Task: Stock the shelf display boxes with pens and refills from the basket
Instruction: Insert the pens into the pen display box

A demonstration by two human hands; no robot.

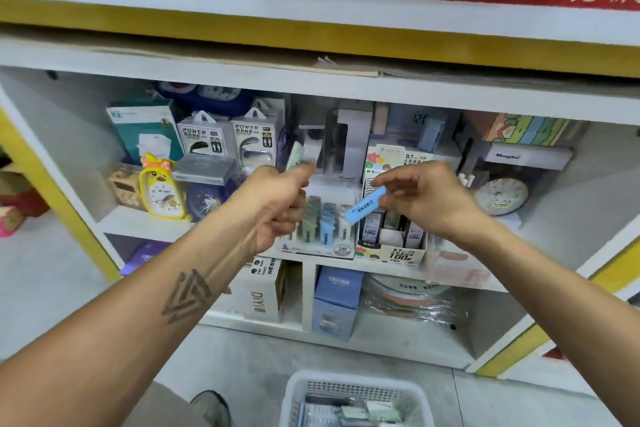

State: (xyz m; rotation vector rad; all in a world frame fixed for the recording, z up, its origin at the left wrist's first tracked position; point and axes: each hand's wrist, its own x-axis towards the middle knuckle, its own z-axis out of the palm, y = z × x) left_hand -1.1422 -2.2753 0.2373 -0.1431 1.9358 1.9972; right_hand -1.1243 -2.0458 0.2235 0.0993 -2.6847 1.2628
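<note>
Over the middle shelf (145,224), the right hand (427,199) is pinching a flat blue refill case (365,204), its grip narrow, above the display box (317,246). Left hand (277,204) is pinching a pale green case (294,156). Risk: the thin pinch slipping, or the case catching the packed rows and toppling them. Basket (301,388) is sitting on the floor.

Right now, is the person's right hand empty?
No, the right hand pinches a slim blue refill case between thumb and fingers, held in front of the display boxes on the shelf.
</note>
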